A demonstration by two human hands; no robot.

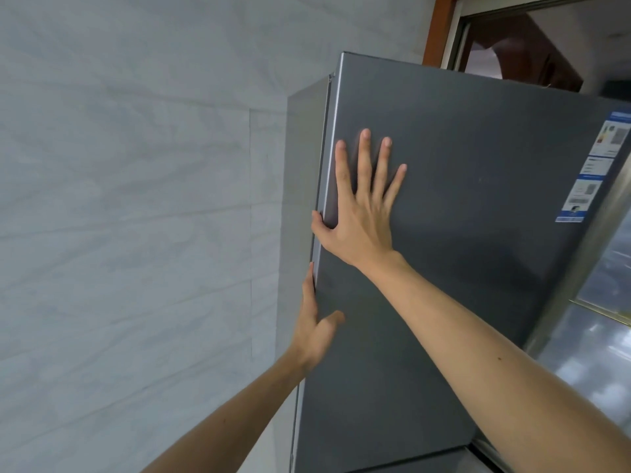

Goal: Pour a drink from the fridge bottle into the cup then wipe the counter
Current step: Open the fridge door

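Observation:
A tall dark grey fridge (461,206) fills the middle and right of the head view, its upper door closed or nearly so. My right hand (362,206) lies flat on the door front with fingers spread and the thumb hooked around the door's left edge. My left hand (314,326) is lower down, its fingers tucked behind that same left edge and its thumb resting on the door front. The bottle and the cup are not in view.
A pale marble-tiled wall (136,199) stands close on the left of the fridge. Labels (594,169) are stuck on the door's right side. Behind the fridge on the right are a wooden frame (440,25) and a glass pane (601,322).

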